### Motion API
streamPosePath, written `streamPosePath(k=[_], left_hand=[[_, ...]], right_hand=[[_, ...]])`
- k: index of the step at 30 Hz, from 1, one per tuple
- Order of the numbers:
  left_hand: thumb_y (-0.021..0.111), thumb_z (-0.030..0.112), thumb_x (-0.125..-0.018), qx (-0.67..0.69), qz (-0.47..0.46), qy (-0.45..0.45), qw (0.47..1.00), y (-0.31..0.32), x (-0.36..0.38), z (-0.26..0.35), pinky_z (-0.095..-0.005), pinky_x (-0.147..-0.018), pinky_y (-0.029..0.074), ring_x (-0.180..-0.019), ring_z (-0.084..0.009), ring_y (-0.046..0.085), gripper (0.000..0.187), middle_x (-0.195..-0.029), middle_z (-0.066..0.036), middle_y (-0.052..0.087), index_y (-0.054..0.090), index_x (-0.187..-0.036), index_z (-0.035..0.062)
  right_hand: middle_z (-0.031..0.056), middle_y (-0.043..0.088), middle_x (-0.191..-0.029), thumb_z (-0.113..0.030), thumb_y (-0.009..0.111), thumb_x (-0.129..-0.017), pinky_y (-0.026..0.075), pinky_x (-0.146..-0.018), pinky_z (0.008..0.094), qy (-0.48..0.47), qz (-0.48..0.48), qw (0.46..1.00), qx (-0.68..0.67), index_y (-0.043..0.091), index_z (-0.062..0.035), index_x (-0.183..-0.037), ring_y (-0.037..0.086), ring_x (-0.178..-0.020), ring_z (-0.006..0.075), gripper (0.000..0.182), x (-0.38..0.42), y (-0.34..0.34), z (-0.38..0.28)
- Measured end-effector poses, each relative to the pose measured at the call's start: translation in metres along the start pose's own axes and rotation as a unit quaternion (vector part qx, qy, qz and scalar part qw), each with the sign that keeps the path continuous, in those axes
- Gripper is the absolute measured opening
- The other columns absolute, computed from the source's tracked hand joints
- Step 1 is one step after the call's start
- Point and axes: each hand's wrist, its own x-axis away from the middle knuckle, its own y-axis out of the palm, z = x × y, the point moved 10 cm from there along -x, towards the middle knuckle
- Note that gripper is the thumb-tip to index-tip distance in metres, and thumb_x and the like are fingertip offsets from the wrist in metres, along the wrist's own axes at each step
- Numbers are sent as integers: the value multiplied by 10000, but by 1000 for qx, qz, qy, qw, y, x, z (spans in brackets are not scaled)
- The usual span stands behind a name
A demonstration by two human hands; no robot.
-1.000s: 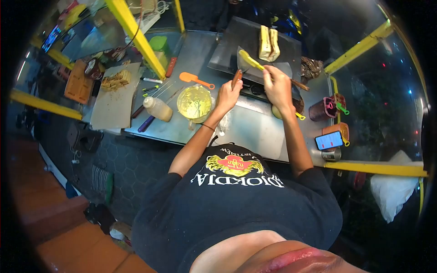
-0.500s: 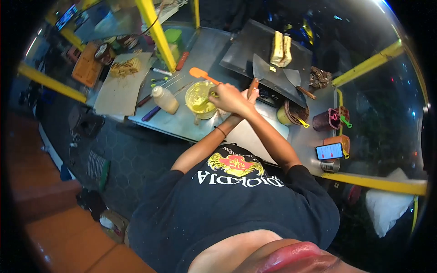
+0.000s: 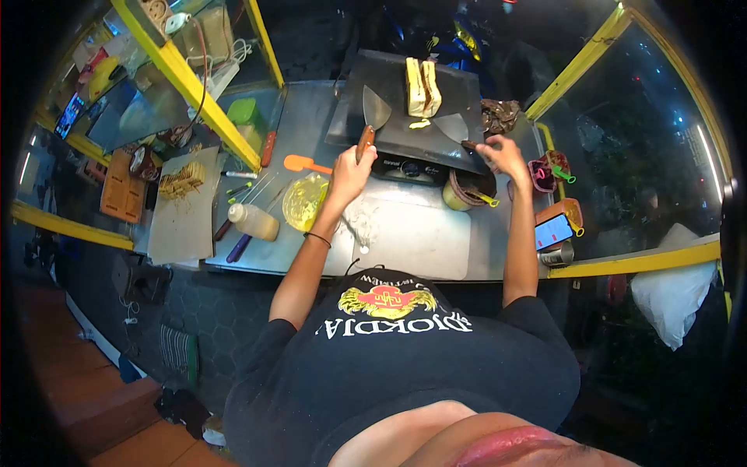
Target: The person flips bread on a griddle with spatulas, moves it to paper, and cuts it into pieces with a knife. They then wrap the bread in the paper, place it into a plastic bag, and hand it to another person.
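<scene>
My left hand (image 3: pixel 352 173) is wrapped round the brown wooden handle of a scraper (image 3: pixel 376 109), its metal blade over the griddle's left part. At the griddle's front right, the fingers of my right hand (image 3: pixel 504 158) are closed on the dark handle end of a second scraper (image 3: pixel 451 127). That blade lies flat on the dark griddle (image 3: pixel 358 74). Between the two blades are two long pieces of filled bread (image 3: pixel 422 87), side by side. A small yellow scrap (image 3: pixel 419 124) lies just in front of them.
Left of centre stand a tub of yellow spread (image 3: pixel 305 201), an orange spatula (image 3: pixel 305 163) and a squeeze bottle (image 3: pixel 254 222). Farther left, sliced bread (image 3: pixel 182 180) sits on a board. Rightward are a brown-smeared tub (image 3: pixel 459 194) and a phone (image 3: pixel 553 232). Yellow posts (image 3: pixel 187 78) frame the stall.
My crossed arms have parted. My right hand has left the yellow tub and taken the second scraper's handle. My left hand has swung left with its scraper. The view has shifted too.
</scene>
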Motion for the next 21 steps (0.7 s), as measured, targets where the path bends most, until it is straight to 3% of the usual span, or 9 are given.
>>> streamPosePath(k=[1,4,6,7,9,13,15,16,21], left_hand=[[547,400,-944,2,-16,-7,1000,1,-11,1,-359,-584,457,-591,-203,612,430,-612,-94,602,658,-838,-1],[530,448,-938,-6,-33,-14,999,5,-40,0,-345,-565,446,-571,-187,589,475,-599,-75,585,656,-824,5],[525,458,-937,-8,-45,-20,999,9,-58,-5,-340,-563,444,-572,-186,590,483,-600,-71,585,657,-824,7],[523,465,-934,-17,-44,-4,999,11,-66,-6,-340,-565,445,-577,-185,591,486,-601,-67,586,660,-827,12],[521,471,-932,-26,-45,14,999,18,-73,-9,-341,-567,445,-583,-185,593,488,-603,-62,587,664,-830,16],[521,463,-928,-60,-58,-18,996,31,-92,-20,-376,-615,468,-657,-232,642,476,-654,-101,633,674,-829,23],[517,454,-930,-65,-35,18,997,41,-100,-27,-406,-672,485,-755,-311,678,486,-711,-164,664,673,-828,6],[510,435,-935,-68,-55,17,996,49,-102,-26,-457,-739,487,-858,-408,663,489,-797,-246,666,660,-859,-24],[502,388,-944,-168,-62,79,981,70,-98,1,-516,-802,467,-917,-490,607,468,-902,-330,629,620,-918,-64]], right_hand=[[72,653,-692,-271,784,-774,461,-440,282,-3,-34,994,-101,649,6,-1057,582,-486,126,418,-8,16,15],[60,640,-693,-225,764,-798,432,-422,265,-52,22,992,-110,636,-13,-1068,546,-474,110,366,-26,21,30],[56,637,-701,-201,705,-851,416,-418,248,10,-23,952,-305,628,-31,-1086,518,-458,100,300,-34,31,46],[56,637,-701,-200,705,-851,416,-418,248,11,-20,952,-307,628,-31,-1086,518,-458,100,300,-39,30,50],[55,636,-706,-181,637,-894,421,-416,240,47,-116,879,-460,625,-40,-1086,505,-443,100,238,-48,45,46],[80,642,-701,-242,566,-946,484,-443,255,40,-1,909,-416,613,-11,-1078,550,-476,109,270,-75,17,44],[82,640,-698,-269,541,-961,497,-456,259,27,-2,919,-393,610,3,-1063,563,-492,114,299,-94,19,34],[82,637,-694,-269,532,-964,497,-455,260,18,-11,916,-400,609,6,-1056,565,-492,117,300,-104,25,27],[67,617,-691,-224,528,-933,489,-468,264,-5,-26,923,-383,612,-2,-1021,553,-493,121,253,-128,43,-25]])
